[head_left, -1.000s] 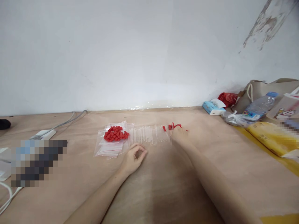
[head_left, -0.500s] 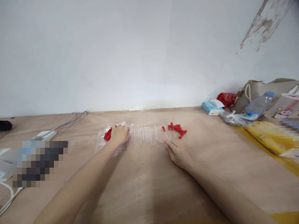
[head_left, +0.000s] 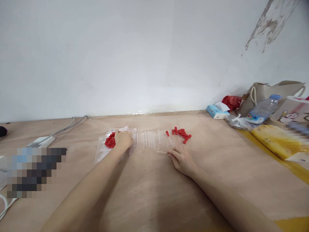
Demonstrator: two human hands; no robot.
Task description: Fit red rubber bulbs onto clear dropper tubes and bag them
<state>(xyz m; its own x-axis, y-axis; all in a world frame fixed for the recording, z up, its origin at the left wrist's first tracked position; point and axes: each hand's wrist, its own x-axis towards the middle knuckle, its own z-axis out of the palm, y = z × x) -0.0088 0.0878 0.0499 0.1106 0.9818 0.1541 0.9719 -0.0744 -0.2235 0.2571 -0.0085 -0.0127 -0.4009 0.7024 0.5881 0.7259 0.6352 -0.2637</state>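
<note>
My right hand pinches a thin clear glass dropper tube, which points left just above the table. Curled fingers of my left hand reach into a pile of red rubber dropper bulbs; the fingertips are hidden, so what they grip cannot be seen. The pile lies on clear zip bags. Between my hands is a row of several loose clear tubes. Beyond my right hand lie several droppers with red bulbs fitted.
At the right stand a blue tissue pack, a plastic bottle, a paper bag and a yellow packet. Cables and a white power strip lie at the left, near a blurred-out object. A white wall closes the back.
The tube in my right hand has swung to lie nearly level and sits nearer me, apart from the row. My left hand stays at the red bulbs. The view has shifted slightly.
</note>
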